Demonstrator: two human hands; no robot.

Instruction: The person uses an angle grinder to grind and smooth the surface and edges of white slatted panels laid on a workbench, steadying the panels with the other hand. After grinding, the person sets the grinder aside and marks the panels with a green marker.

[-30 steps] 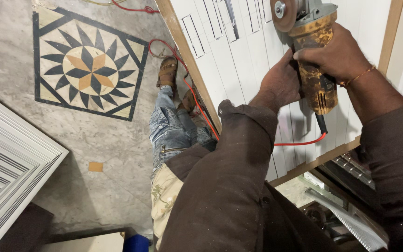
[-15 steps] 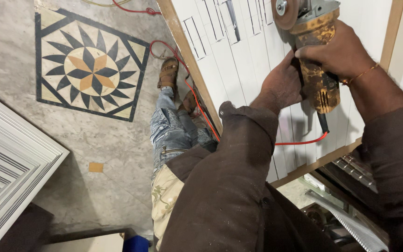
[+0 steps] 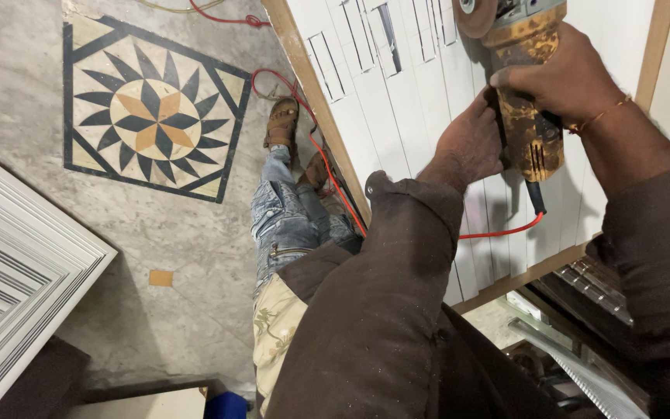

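Grinder [image 3: 525, 93] sits over the far end of the white panel [image 3: 397, 132], my right hand [image 3: 564, 77] closed in a firm grip round its yellow body, my left hand [image 3: 471, 143] curled against its side. Several narrow slots [image 3: 350, 39] already show cut near the panel's far edge; the near stretch by the wooden frame [image 3: 312, 93] is uncut. The disc [image 3: 474, 12] is cropped at the top, so I cannot tell whether it touches. The red cord [image 3: 505, 231] trails off behind my sleeve.
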